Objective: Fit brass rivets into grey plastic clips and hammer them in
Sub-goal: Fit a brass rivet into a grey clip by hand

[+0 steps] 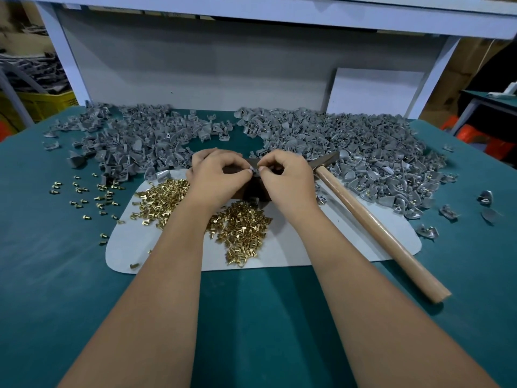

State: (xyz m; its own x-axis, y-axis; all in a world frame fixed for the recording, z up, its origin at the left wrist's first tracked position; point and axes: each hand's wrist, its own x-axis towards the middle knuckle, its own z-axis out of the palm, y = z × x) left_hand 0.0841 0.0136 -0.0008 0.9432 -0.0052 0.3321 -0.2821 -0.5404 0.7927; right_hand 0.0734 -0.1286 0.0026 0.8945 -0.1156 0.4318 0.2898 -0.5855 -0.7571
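We see small grey plastic clips [349,141] heaped at the back, shiny brass rivets [240,222] piled nearer, wooden-handled hammer [372,217] lying right.

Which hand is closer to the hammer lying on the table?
Right. The right hand sits just beside the hammer, near its head; the left hand is farther off, on the other side of the right hand.

Rivets [240,228] on mat [307,247], hammer [372,219] right, clips [349,141] behind.
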